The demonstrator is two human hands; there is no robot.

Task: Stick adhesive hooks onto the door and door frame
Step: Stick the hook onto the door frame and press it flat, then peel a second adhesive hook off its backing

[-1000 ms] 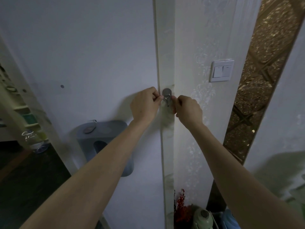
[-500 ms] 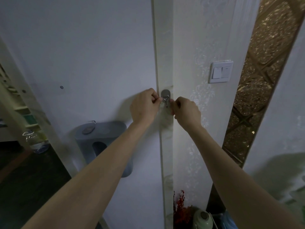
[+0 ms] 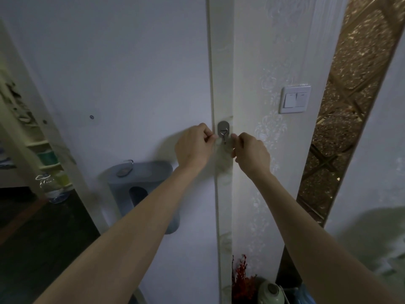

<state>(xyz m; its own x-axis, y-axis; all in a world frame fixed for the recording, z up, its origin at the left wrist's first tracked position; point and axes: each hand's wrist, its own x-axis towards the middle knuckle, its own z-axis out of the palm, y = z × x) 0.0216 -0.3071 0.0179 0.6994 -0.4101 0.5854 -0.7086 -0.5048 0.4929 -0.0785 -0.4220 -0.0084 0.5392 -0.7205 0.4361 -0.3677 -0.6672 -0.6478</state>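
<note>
Since half second ago, both hands shifted slightly lower beside hook; little else changed. Left hand [image 3: 194, 147] curled, fingertips pinched together at hook's left edge, on what cannot be told. Right hand [image 3: 252, 153] curled, fingertips bunched just right of hook; grip contents cannot be told. Adhesive hook [image 3: 223, 130], grey metal, seen stuck upright on door frame [image 3: 221, 62], between both hands. Door [image 3: 131, 73] at left. Light switch [image 3: 295, 99] on wall, well right. Grey wall bin [image 3: 142, 185] mounted lower on door.
</note>
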